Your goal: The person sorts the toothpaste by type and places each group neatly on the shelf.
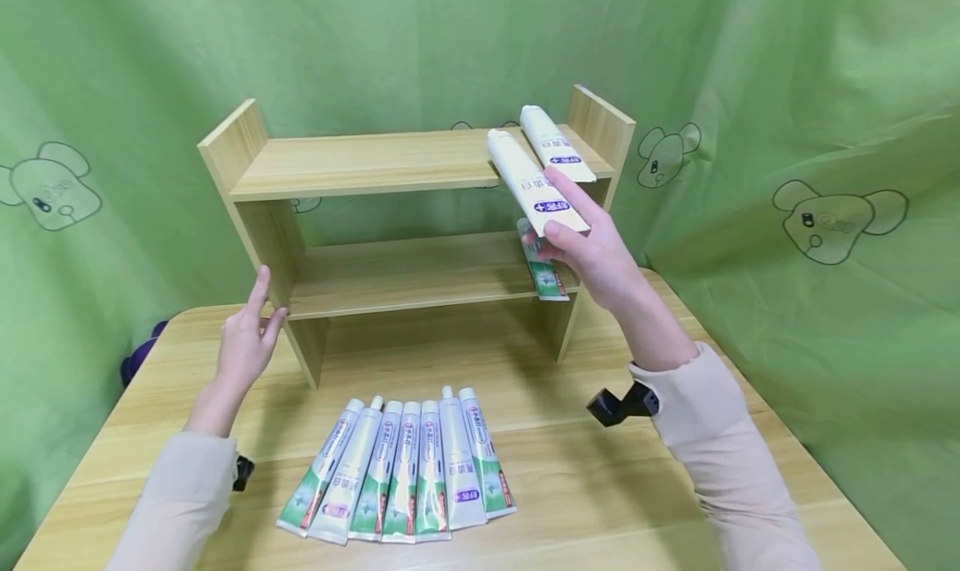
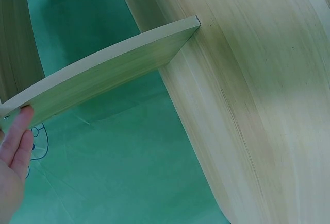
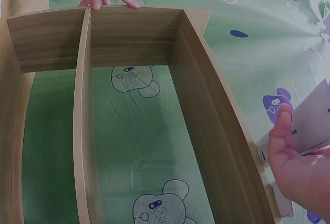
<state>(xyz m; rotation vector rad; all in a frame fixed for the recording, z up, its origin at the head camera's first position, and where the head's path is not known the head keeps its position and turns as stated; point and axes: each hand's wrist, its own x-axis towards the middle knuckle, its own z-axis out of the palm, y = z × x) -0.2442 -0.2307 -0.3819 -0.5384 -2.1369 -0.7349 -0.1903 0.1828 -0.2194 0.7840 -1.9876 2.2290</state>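
Observation:
My right hand (image 1: 600,254) pinches the crimped end of a white toothpaste tube (image 1: 525,179) between thumb and fingers. The tube overlaps the top board's front edge at the right. Beside it, another white toothpaste tube (image 1: 551,142) lies on that board. A green-and-white toothpaste tube (image 1: 542,271) lies on the middle board below, partly hidden by my fingers. My left hand (image 1: 243,338) rests against the left side panel of the wooden shelf (image 1: 375,167), fingers extended. In the right wrist view the held tube (image 3: 312,118) shows only in part at the right edge.
On the wooden table (image 1: 585,504), several toothpaste tubes (image 1: 408,471), green-and-white and plain white, lie side by side before the shelf, caps toward it. A green curtain (image 1: 375,46) hangs behind and at both sides. Black wrist cameras (image 1: 626,404) stick out from the sleeves.

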